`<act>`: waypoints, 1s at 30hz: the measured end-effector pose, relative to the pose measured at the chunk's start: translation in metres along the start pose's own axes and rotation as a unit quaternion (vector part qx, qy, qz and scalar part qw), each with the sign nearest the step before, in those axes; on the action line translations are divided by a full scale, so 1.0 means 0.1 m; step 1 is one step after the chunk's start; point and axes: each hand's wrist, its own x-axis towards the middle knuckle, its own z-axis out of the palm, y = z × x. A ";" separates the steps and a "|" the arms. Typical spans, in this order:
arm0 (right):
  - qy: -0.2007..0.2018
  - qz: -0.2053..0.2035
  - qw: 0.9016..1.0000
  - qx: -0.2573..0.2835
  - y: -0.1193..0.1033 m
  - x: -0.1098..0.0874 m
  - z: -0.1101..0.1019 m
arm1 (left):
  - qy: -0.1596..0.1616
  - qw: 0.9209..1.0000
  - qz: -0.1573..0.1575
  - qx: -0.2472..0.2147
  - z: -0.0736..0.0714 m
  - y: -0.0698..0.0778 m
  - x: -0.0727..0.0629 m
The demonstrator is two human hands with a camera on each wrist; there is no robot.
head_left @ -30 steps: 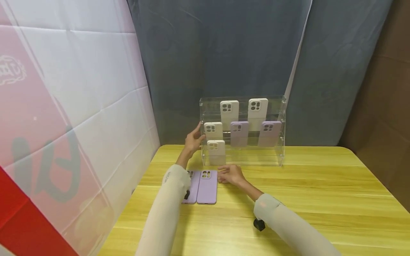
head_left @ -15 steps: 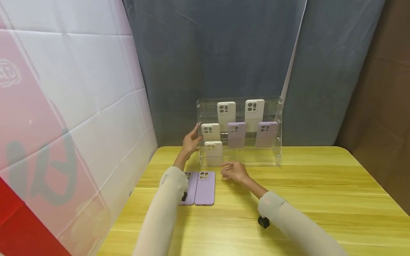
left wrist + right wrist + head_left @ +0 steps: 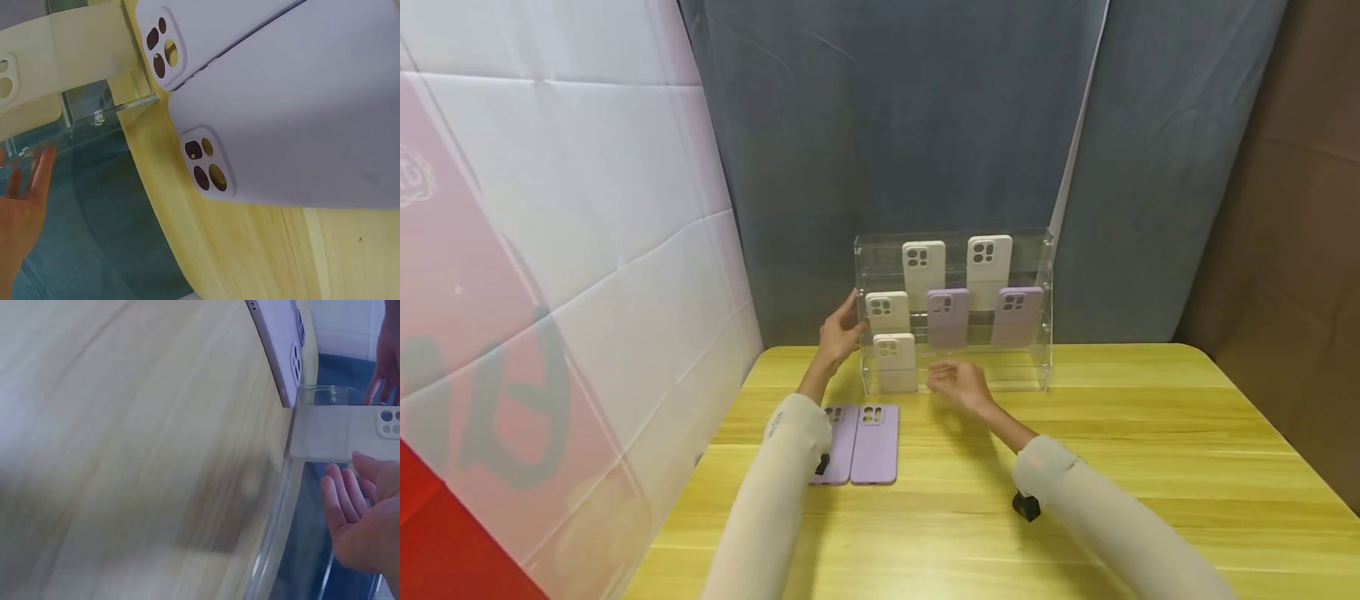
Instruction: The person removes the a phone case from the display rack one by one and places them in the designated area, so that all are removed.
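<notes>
Right hand [image 3: 959,384] farther from purple cases [image 3: 876,452], loose, empty, left hand [image 3: 837,337] outstretched, touching rack [image 3: 988,360]

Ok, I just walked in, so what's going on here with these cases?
A person has their left hand at the left side of a clear display stand. Their right hand, apparently holding nothing, hovers to the right of the lowest white case. The stand holds four white phone cases and two purple ones. Two more purple cases lie side by side on the table in front of it.
</notes>
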 end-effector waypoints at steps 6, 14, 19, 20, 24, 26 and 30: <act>0.021 -0.011 1.000 -0.001 -0.02 0.12 -0.05 | 0.012 1.000 0.008 0.003 -0.02 0.01 0.02; 0.026 -0.050 0.998 0.011 -0.07 0.23 -0.06 | 0.001 1.000 -0.004 -0.005 -0.04 0.01 0.03; 0.025 -0.054 0.998 0.013 -0.10 0.27 -0.01 | 0.001 1.000 -0.004 -0.003 -0.06 -0.01 0.02; 0.025 -0.055 0.998 0.015 -0.11 0.28 0.00 | 0.000 1.000 -0.002 -0.003 -0.06 -0.01 0.02; 0.025 -0.055 0.998 0.021 -0.15 0.31 0.03 | 0.001 1.000 0.003 0.001 -0.06 -0.02 0.01; 0.026 -0.056 0.998 0.024 -0.16 0.32 0.04 | 0.003 1.000 0.005 0.002 -0.06 -0.02 0.01; 0.032 -0.058 0.997 0.027 -0.16 0.35 0.06 | 0.004 1.000 0.007 -0.001 -0.04 -0.02 0.02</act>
